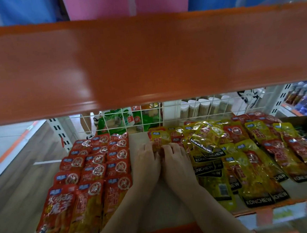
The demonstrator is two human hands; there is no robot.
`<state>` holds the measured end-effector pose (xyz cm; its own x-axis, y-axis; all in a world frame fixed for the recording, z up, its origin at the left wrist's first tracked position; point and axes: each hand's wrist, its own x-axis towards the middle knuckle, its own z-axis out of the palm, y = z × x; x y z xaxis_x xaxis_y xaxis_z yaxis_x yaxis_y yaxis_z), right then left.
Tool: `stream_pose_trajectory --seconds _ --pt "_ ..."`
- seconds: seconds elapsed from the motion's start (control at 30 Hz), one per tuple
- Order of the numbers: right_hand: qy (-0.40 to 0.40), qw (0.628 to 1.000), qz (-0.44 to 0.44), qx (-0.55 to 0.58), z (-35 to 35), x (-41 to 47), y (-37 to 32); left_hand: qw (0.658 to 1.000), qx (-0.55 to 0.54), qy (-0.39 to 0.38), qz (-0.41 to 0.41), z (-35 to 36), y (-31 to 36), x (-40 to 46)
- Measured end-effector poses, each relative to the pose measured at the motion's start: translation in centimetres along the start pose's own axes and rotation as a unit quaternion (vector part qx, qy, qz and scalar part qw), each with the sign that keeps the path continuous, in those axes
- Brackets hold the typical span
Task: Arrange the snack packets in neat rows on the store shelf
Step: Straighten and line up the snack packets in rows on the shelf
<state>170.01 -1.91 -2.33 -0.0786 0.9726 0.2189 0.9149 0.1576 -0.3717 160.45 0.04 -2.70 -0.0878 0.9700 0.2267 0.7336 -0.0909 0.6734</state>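
Head cam is looking down under an orange shelf edge point(144, 62) at the shelf board point(147, 208), and both hands are reaching deep to the back. The left hand point(147, 164) and right hand point(174, 162) sit side by side with their fingers on a yellow packet point(158, 138) at the far end of the bare strip, looks like they're pinching or nudging it together, though the fingertips are mostly hidden so I can't tell how tight the hold is. My guess is they're starting a fresh row there, since the red packets point(98, 168) on the left are already lined up in tidy overlapping columns while the yellow pile point(244, 155) on the right is a jumbled heap. "KONCHEW" reads clearly along the bottom of lots of packs, and the rest is Chinese lettering I can't make out. A wire grid point(130, 118) backs the shelf.
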Motion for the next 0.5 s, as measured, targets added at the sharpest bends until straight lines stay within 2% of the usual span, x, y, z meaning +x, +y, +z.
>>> stream_pose_trajectory --seconds 0.27,0.5 --pt "0.041 0.998 -0.008 0.051 0.3 0.1 0.0 0.989 -0.144 0.012 -0.030 -0.7 0.7 0.1" --pt "0.058 0.995 -0.012 0.083 0.2 0.1 0.1 0.974 -0.218 0.029 -0.063 -1.3 0.6 0.1"
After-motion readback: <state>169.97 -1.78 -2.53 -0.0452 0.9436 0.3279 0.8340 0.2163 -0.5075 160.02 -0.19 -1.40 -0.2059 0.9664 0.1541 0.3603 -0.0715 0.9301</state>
